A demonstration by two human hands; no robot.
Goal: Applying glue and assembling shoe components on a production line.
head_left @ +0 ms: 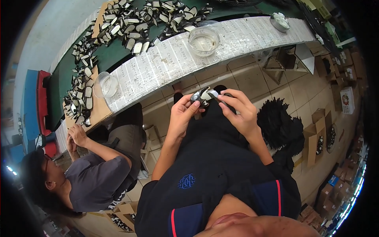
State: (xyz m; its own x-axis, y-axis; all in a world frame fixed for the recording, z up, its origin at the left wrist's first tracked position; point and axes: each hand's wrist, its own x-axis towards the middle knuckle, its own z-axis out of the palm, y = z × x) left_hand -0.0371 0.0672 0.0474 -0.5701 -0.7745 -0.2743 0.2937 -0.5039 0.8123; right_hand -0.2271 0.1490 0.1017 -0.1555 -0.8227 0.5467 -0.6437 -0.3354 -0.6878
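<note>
In front of my body, over my lap, I hold a small glossy black-and-cream piece [205,96] that looks like a shoe heel. My left hand [184,113] is closed on its left side, the thumb resting near its front face. The bent fingers of my right hand [238,107] pinch at its right side, by a whitish part and a dark edge. My fingers hide some of the piece, so its full shape cannot be made out. Many similar black-and-cream pieces [136,25] lie heaped on the green part of the workbench [118,51].
The bench's paper-covered edge [154,71] holds a clear round dish [203,41], a clear plastic tub [106,85] and a bowl of white material [280,21]. A co-worker [98,177] sits at my left. Black strips [278,124] and a cardboard box [316,134] are on the tiled floor at right.
</note>
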